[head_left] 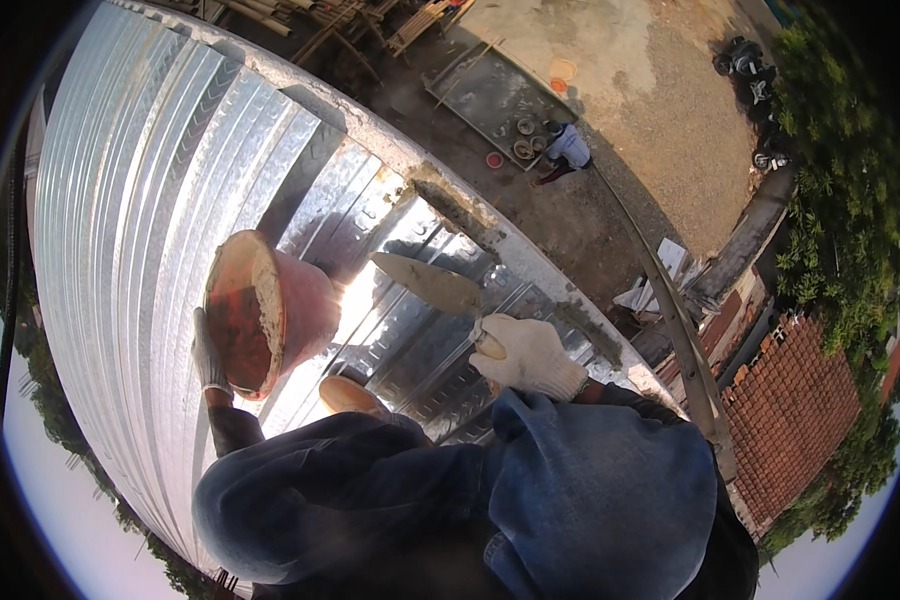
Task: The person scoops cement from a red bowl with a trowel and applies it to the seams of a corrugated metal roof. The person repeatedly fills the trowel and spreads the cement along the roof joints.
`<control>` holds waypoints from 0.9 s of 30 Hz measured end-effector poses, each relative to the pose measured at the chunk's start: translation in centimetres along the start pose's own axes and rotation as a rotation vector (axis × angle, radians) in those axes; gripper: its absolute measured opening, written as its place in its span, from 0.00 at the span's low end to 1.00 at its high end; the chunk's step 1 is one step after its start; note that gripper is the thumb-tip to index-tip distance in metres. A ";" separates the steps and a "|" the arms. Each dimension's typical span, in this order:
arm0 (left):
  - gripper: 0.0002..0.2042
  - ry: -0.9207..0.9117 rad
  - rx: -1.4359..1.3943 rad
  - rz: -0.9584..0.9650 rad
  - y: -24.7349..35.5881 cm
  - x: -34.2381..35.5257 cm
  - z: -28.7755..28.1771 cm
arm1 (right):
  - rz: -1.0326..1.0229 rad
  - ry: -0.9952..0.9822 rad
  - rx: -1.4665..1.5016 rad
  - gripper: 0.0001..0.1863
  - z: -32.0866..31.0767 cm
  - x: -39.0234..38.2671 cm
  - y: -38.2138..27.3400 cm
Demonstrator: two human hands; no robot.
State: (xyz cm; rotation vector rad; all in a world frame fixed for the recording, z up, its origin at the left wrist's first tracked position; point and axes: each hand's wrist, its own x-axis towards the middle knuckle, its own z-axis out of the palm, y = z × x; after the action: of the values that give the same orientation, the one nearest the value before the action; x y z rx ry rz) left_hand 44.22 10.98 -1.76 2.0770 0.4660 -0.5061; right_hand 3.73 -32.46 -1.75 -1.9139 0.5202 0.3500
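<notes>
Trowel [428, 284] clamped in right grip [532, 357]; left grip [208, 358], closure unclear, touches tilted red bucket [307, 308], which could roll if poorly braced.

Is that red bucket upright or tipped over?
Tipped: the red bucket has its mouth facing left, narrower end right; the left hand is at its rim.

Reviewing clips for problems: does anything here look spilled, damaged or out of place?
Mildly, yes: rough, darker, mortar-like patches interrupt the pale wall edge beside the metal decking, and the red bucket at the left hand has pale residue caked inside. Whether the bucket leans is unclear in this fisheye view. Nothing else stands out.
</notes>
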 end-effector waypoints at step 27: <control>0.36 -0.081 -0.134 0.031 -2.0 2.1 -1.5 | -0.032 0.040 -0.001 0.20 0.5 0.2 0.7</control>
State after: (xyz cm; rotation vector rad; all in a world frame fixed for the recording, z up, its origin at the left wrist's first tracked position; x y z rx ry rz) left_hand 45.18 13.58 -3.50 1.9247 0.4088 -0.5243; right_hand 3.61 -32.25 -2.58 -1.9312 0.5147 0.2916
